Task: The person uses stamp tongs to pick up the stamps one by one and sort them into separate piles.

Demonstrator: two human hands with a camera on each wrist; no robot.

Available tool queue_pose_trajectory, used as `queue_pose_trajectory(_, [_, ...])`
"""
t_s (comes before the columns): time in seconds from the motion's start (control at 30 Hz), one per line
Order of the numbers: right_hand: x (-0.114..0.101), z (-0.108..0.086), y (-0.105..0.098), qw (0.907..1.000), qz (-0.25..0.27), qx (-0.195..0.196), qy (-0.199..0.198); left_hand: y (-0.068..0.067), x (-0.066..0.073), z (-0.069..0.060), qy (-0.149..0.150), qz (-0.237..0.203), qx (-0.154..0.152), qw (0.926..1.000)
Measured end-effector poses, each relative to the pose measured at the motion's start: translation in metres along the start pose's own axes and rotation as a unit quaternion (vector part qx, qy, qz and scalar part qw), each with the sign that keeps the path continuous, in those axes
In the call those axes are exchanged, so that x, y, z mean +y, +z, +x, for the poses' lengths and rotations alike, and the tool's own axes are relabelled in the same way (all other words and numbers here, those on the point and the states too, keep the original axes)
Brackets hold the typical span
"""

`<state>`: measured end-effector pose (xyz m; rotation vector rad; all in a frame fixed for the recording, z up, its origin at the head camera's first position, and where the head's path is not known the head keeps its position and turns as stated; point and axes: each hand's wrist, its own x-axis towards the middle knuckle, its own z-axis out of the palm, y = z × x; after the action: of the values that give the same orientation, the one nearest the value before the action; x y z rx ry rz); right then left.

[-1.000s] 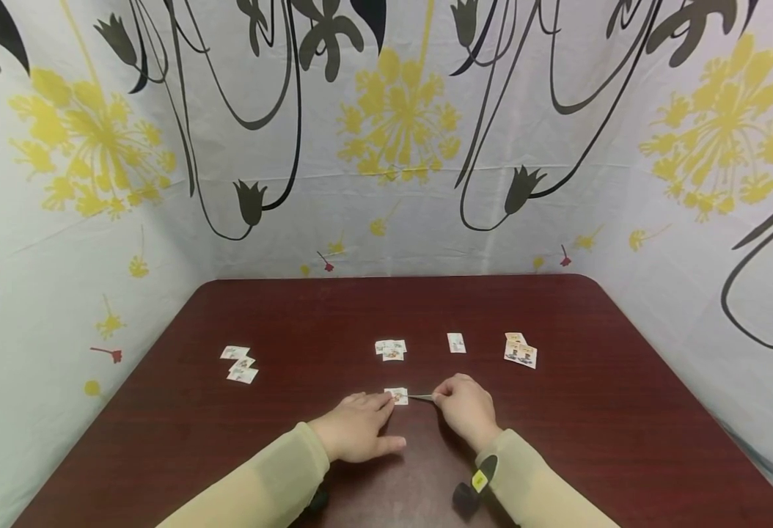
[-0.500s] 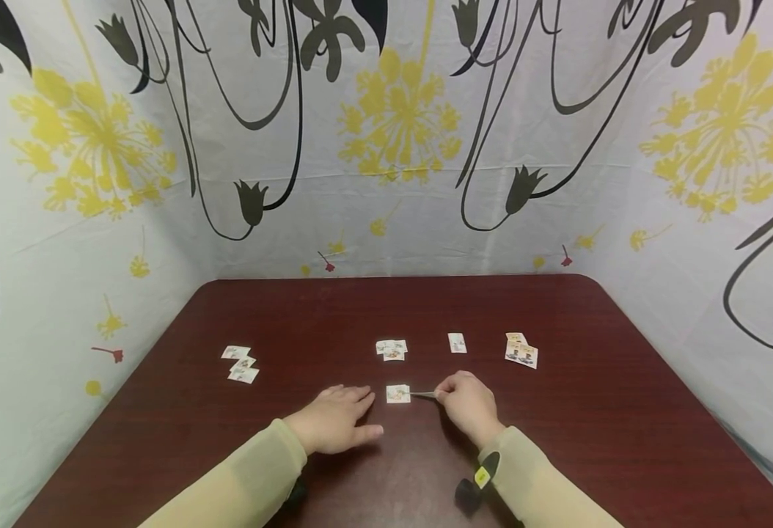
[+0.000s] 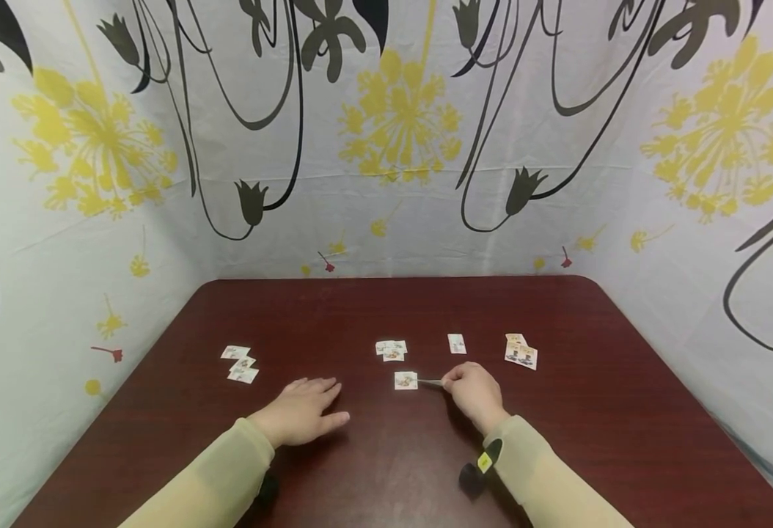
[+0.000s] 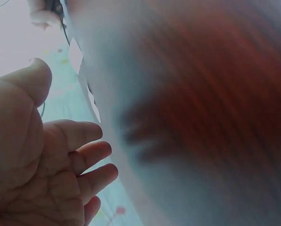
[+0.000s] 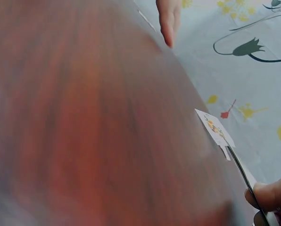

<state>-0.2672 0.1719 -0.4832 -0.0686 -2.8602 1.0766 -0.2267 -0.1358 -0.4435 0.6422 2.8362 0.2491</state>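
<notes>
The right hand (image 3: 475, 394) pinches thin metal tweezers (image 3: 431, 382) between thumb and fingers. At their tip is a small white picture card (image 3: 405, 380), near the middle of the table. In the right wrist view the tweezers (image 5: 243, 174) meet the card (image 5: 215, 128), and an edge of another white piece shows below it. The left hand (image 3: 303, 409), fingers spread and palm down, is to the left of the card, holding nothing. In the left wrist view the left hand (image 4: 51, 160) has relaxed fingers a little above the table.
On the dark red table (image 3: 294, 308) lie overlapping cards at the left (image 3: 242, 364), a cluster (image 3: 392, 349) behind the held card, a single card (image 3: 456, 344), and overlapping cards at the right (image 3: 521, 353). A patterned cloth (image 3: 386, 242) hangs behind and beside the table.
The left hand has let go of the card and moved left. The right hand, tweezers and card have moved slightly away from the person and to the right.
</notes>
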Motion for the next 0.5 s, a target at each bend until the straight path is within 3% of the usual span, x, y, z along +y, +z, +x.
queue_pose_trajectory(0.5, [-0.005,0.027,-0.009,0.9991,0.026,-0.007,0.033,-0.012,-0.055,-0.024,-0.055,-0.011,0.036,0.9978])
